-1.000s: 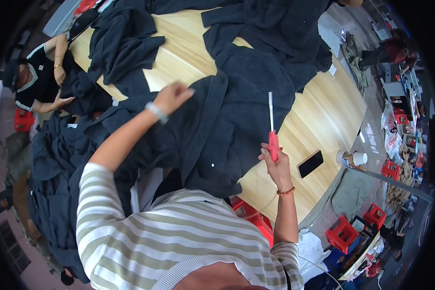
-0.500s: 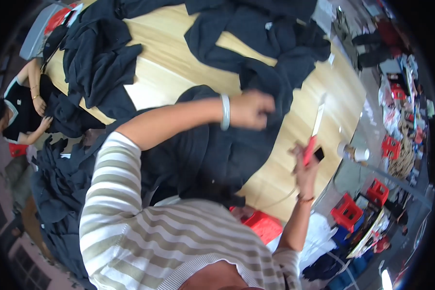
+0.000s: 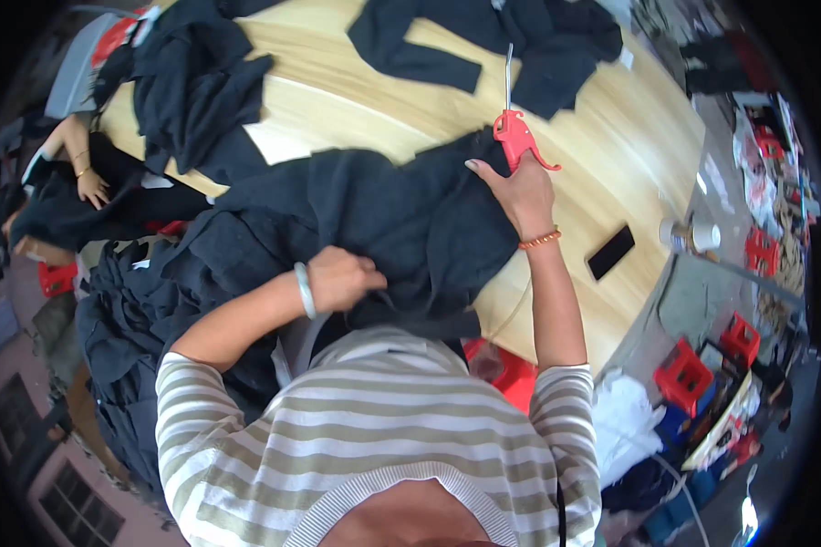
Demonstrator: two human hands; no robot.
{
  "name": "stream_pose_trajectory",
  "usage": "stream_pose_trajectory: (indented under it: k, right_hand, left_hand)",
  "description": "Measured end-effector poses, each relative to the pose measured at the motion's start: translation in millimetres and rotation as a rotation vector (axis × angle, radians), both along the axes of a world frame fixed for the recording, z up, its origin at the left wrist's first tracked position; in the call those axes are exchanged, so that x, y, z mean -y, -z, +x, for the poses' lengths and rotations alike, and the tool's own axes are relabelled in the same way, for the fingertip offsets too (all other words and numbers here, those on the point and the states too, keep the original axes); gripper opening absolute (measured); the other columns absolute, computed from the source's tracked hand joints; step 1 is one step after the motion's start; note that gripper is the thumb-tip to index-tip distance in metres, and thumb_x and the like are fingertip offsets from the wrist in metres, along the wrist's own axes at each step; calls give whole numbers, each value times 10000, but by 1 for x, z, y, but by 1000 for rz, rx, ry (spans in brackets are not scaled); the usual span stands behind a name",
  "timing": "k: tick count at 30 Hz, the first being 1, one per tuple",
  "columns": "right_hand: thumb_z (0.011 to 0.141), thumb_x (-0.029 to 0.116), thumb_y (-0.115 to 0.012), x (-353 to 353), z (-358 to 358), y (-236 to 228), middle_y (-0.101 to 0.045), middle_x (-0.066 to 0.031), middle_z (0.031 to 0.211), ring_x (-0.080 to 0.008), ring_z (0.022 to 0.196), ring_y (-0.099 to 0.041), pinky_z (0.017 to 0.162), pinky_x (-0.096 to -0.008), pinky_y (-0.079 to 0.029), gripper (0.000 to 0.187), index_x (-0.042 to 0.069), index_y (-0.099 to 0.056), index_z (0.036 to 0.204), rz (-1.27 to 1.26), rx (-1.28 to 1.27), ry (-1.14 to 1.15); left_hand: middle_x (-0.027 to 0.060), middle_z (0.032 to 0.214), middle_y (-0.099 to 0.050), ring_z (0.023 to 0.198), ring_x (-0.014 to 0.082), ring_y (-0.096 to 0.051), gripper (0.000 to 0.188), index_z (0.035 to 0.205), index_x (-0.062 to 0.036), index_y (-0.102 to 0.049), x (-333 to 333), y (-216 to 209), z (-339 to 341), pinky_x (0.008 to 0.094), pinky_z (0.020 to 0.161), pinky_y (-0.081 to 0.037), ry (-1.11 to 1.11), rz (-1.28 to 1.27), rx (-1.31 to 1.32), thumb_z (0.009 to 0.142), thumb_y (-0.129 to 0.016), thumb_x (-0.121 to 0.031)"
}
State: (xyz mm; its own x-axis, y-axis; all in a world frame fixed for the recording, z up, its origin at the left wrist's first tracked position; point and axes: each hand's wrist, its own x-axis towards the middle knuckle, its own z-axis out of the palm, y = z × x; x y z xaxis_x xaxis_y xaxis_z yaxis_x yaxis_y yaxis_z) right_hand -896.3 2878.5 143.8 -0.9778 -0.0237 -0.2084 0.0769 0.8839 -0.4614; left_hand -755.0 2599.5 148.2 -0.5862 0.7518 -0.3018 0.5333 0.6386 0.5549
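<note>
My right hand grips a red air blow gun with a thin metal nozzle pointing away from me. It is over the right edge of a dark knit garment spread on the table in front of me. Lower down, my left hand has its fingers curled on the near part of this garment and seems to pinch the cloth. Its fingertips are partly hidden. A thin hose runs down beside my right forearm.
More dark garments lie at the far side and far left of the wooden table. A black phone and paper cups are at right. A co-worker's hand rests on dark cloth at left. Red stools stand beyond.
My right hand has brought the blow gun forward and left over the garment. My left hand has come back toward my body. The garment has been drawn nearer, away from the far pile.
</note>
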Motion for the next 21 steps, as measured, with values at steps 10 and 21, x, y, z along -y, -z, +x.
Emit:
stream_pose_trajectory:
  k: [10, 21]
  right_hand:
    - [651, 214, -701, -20, -44, 113, -657, -274, 1013, -387, 1003, -634, 937, -447, -453, 503, -30, -632, 1085, 65, 64, -104]
    - [725, 10, -575, -112, 2, -61, -525, -20, 602, -112, 450, -515, 406, -261, -383, 419, -51, -591, 1139, -581, -223, 263]
  left_hand:
    - [95, 783, -665, 763, 315, -651, 156, 871, -100, -648, -7, -12, 33, 428, 645, -513, -59, 89, -75, 856, -605, -250]
    - [106, 737, -575, 688, 300, -610, 191, 918, -115, -624, 78, -90, -77, 403, 585, -481, -891, 198, -1111, 750, -579, -38]
